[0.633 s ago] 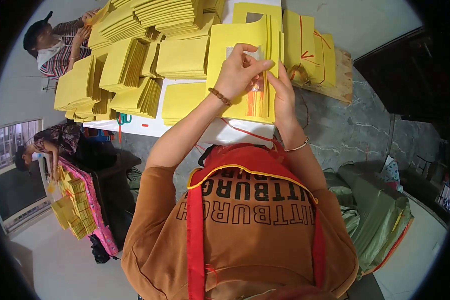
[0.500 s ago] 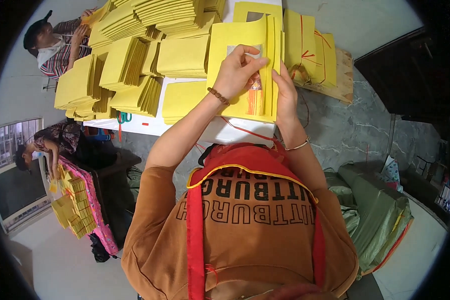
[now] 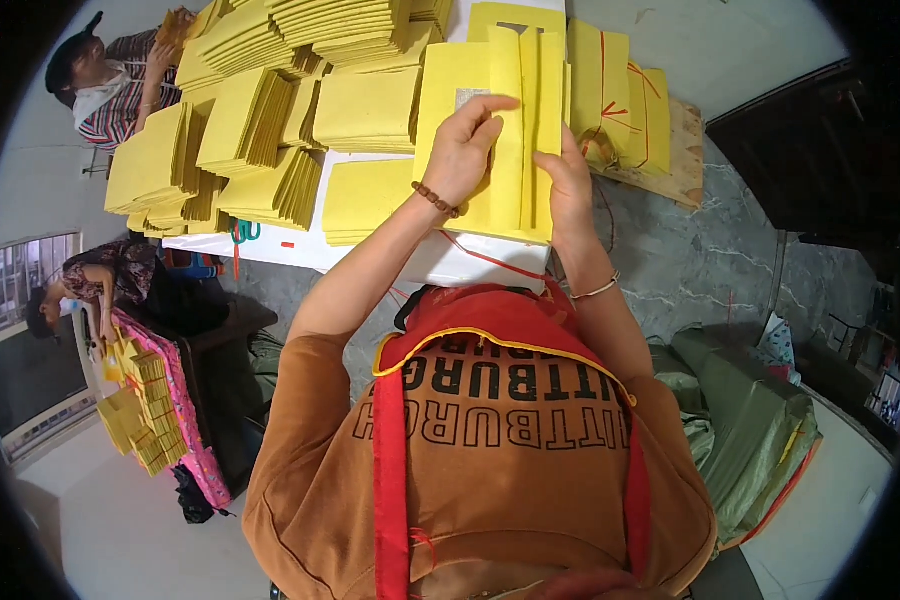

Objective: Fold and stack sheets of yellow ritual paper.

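Observation:
A pile of yellow paper sheets (image 3: 445,75) lies at the table edge in front of me, its top sheet folded into a raised lengthwise strip. My left hand (image 3: 467,145) is on this strip, index finger stretched across it and thumb bent close, the other fingers curled in. A small grey printed patch shows just above that hand. At the pile's right edge, my right hand (image 3: 567,195) grips the paper, thumb on the near face and fingers behind. A beaded bracelet circles my left wrist.
Stacks of folded yellow paper (image 3: 365,110) crowd the white table (image 3: 305,255) to the left, near green-handled scissors (image 3: 243,232). Bundles tied with red string (image 3: 600,90) rest on a wooden board at right. Two people work at left. Green-wrapped bales (image 3: 735,400) stand lower right.
The yellow sheet's strip now covers the red-and-gold printed picture that showed before. My left hand has shifted slightly left, its index finger straighter; my right thumb has slid slightly down.

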A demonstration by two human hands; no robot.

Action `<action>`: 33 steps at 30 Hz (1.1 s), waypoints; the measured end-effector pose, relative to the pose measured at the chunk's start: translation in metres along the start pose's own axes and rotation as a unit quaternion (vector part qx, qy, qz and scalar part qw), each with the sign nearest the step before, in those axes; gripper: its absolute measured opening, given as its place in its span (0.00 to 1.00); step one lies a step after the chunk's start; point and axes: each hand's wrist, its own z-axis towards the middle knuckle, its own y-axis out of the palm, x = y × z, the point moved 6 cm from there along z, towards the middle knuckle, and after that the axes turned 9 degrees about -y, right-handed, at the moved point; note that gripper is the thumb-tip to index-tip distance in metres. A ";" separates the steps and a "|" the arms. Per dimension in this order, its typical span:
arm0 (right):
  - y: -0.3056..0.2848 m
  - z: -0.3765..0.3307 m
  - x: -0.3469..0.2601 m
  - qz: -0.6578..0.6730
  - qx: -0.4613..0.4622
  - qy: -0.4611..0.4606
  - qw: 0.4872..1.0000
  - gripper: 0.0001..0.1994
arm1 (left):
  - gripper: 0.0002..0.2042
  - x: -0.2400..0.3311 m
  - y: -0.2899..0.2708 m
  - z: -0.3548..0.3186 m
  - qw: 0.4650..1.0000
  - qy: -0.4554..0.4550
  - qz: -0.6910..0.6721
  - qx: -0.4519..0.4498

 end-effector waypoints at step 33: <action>0.000 0.002 0.001 0.059 0.026 0.019 0.998 0.19 | 0.06 -0.009 -0.004 0.007 0.997 0.019 -0.042 0.067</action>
